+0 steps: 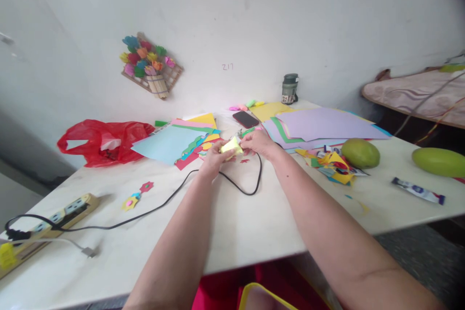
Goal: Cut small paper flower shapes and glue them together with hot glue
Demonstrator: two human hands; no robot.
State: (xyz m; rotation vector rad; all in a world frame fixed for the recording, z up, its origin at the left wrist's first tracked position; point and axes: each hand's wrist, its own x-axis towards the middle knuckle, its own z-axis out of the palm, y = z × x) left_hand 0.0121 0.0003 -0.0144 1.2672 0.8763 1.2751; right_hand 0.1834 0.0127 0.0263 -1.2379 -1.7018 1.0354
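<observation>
My left hand (214,157) is closed on a pale yellow folded paper piece (231,146), with the thumb along its lower side. The fingers of my right hand (257,143) pinch together at the right edge of the same piece. Its exact shape is partly hidden by the fingers. A black cord (250,193) loops on the table below both hands, and what its far end joins is hidden. Just beyond the hands lies a dark phone (245,119). Small paper flowers (131,202) in red, yellow and blue lie to the left.
A power strip (69,213) and red plastic bag (105,143) are at left. Coloured sheets (170,143) lie behind my left hand, purple sheets (319,123) at right. Paper scraps (337,167), a green fruit (360,153), a tube (417,190) and a green jar (289,89) also stand or lie there.
</observation>
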